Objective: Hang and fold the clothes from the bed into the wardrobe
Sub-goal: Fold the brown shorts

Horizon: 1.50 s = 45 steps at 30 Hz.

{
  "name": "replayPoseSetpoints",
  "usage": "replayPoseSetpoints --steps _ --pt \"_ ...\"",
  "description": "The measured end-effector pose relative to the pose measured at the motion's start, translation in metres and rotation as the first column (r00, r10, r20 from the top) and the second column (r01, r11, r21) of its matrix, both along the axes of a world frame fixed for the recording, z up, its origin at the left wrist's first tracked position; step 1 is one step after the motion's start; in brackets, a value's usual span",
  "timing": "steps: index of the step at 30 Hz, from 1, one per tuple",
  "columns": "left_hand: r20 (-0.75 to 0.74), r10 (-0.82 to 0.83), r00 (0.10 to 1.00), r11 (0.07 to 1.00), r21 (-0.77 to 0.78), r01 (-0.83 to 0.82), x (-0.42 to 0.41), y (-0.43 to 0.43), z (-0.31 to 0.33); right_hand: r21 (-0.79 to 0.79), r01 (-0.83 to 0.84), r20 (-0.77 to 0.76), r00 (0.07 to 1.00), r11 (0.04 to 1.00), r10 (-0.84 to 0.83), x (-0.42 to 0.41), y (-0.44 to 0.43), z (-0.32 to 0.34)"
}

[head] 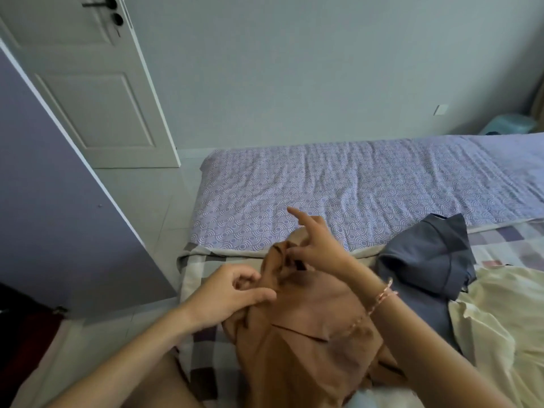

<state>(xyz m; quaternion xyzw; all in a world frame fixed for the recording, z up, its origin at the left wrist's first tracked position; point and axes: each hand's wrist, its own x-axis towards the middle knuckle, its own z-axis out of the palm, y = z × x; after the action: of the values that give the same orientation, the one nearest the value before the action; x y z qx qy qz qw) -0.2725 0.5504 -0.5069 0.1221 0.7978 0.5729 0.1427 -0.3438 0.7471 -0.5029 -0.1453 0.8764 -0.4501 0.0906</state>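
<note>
A brown garment (306,334) lies bunched on the near edge of the bed (353,184), its top end raised between my hands. My left hand (229,293) pinches the fabric's left edge with thumb and curled fingers. My right hand (315,245), a bracelet on its wrist, pinches the raised top fold, its index finger stretched out straight. A dark blue-grey garment (426,257) lies crumpled just right of the brown one. A pale cream garment (500,319) spreads at the far right. The purple wardrobe door (59,201) stands open at the left.
A checked blanket (200,357) covers the near part of the bed, under the clothes. A white room door (97,92) is shut at the back left. Tiled floor (141,201) runs between wardrobe and bed. A light blue stool (509,125) sits at the far right corner.
</note>
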Motion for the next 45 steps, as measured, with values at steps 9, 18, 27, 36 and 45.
replayPoseSetpoints --steps 9,18,27,36,45 --pt "-0.277 0.053 0.959 0.987 -0.132 -0.093 -0.012 -0.031 0.132 0.207 -0.508 0.274 0.851 0.836 0.449 -0.017 -0.027 0.137" --pt "-0.136 -0.021 0.99 0.973 -0.23 -0.011 -0.039 -0.067 0.19 -0.062 -0.362 -0.186 0.92 0.93 0.345 -0.04 -0.029 0.305" --pt "-0.114 -0.053 0.992 0.744 -0.667 -0.037 -0.045 -0.105 0.118 0.721 -0.164 -0.276 0.824 0.674 0.495 -0.02 -0.036 0.25" --pt "-0.272 0.373 0.887 0.928 0.102 -0.358 -0.063 -0.064 0.097 0.72 -0.218 -0.485 0.52 0.658 0.703 0.013 -0.013 0.2" --pt "-0.319 -0.26 0.911 0.935 -0.32 0.155 -0.079 0.007 0.075 0.769 -0.278 -0.45 0.403 0.575 0.797 0.011 0.005 0.16"
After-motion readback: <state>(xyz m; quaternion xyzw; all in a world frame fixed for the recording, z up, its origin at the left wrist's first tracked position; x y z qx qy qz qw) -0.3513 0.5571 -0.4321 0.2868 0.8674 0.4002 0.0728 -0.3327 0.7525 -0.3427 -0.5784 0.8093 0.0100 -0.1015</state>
